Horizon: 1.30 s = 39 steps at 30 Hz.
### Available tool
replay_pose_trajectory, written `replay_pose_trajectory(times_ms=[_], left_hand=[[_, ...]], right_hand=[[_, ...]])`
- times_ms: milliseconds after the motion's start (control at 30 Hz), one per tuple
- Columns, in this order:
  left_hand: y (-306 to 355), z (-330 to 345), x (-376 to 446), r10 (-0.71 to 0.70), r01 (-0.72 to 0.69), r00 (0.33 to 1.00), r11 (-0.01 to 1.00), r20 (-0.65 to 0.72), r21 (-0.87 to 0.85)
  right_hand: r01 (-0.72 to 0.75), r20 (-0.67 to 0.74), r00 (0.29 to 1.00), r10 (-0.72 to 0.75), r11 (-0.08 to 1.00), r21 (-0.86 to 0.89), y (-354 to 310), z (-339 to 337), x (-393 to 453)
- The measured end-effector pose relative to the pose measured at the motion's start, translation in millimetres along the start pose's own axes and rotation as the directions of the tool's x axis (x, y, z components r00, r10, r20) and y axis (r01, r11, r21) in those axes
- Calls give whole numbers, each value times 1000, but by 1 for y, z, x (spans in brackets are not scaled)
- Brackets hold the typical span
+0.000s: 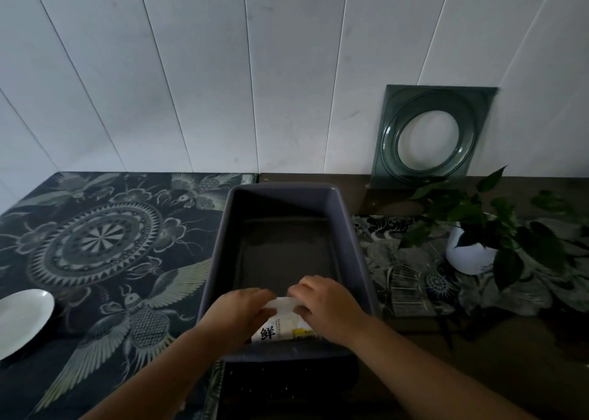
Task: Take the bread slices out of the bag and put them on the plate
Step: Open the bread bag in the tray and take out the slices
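Head view: left hand (237, 308) and right hand (325, 301) both pinch the bag (283, 322) in the bin (358, 254) — a hard tug could crush slices, and the plate (22, 319) sits well apart.

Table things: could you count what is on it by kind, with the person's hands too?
Hands: 2, the left hand and the right hand, both gripping the bag
Bread bag: 1
Grey bin: 1
White plate: 1
Potted plant: 1
Green glass panel: 1
Total: 7
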<state>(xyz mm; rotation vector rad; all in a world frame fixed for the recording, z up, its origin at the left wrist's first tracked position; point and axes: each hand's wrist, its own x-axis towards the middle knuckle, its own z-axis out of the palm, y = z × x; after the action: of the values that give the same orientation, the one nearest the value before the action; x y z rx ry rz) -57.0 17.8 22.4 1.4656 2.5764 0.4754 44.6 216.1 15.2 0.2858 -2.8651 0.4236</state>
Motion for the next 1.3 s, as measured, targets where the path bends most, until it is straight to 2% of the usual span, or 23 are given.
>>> replay_pose_trajectory(times_ms=[67, 133, 200, 300, 367, 400, 467, 500, 567, 667, 733, 867, 1033, 1167, 1300], left_hand=[[1, -3, -2, -8, 6, 999, 998, -31, -68], [2, -6, -2, -20, 16, 999, 995, -38, -99], [3, -9, -1, -23, 27, 999, 995, 45, -98], [1, -12, 2, -30, 85, 969, 973, 246, -215], [1, -11, 2, -51, 96, 983, 961, 177, -258], [0, -11, 1, -44, 53, 998, 973, 44, -226], [-2, -9, -1, 80, -88, 978, 995, -193, -37], [-2, -7, -2, 154, -147, 963, 988, -219, 51], [0, -3, -4, 215, -190, 957, 972, -197, 137], [5, 3, -4, 168, -146, 969, 981, -181, 127], [8, 3, -4, 192, -166, 953, 978, -233, 128], [9, 2, -4, 259, -221, 918, 963, -300, 155], [7, -8, 4, 284, -222, 917, 947, -281, 231], [4, -14, 4, 347, -292, 909, 925, -231, 243], [4, -23, -5, 306, -285, 951, 923, -47, 260]], right_hand=[[-43, 0, 999, 43, 997, 72, -1, 1, 0], [-166, 93, 984, 150, 964, 206, -2, -3, 1], [-272, 275, 942, 193, 919, 286, 0, -7, 5], [-369, 522, 839, 155, 866, 337, 2, -12, 12], [-438, 538, 821, 191, 815, 379, 3, -13, 17], [-491, 521, 818, 241, 766, 416, 4, -14, 20], [-576, 500, 800, 331, 657, 486, 5, -14, 25], [-596, 502, 792, 348, 621, 509, 5, -14, 26], [-619, 520, 780, 349, 559, 552, 5, -13, 26], [-647, 548, 761, 346, 452, 614, 5, -13, 24], [-673, 585, 738, 335, 414, 612, 6, -15, 25], [-675, 584, 736, 342, 443, 590, 5, -17, 33], [-599, 547, 779, 306, 621, 506, 7, -21, 48], [-518, 355, 846, 397, 772, 370, 17, -24, 64], [-444, 135, 895, 425, 874, 198, 40, -30, 73]])
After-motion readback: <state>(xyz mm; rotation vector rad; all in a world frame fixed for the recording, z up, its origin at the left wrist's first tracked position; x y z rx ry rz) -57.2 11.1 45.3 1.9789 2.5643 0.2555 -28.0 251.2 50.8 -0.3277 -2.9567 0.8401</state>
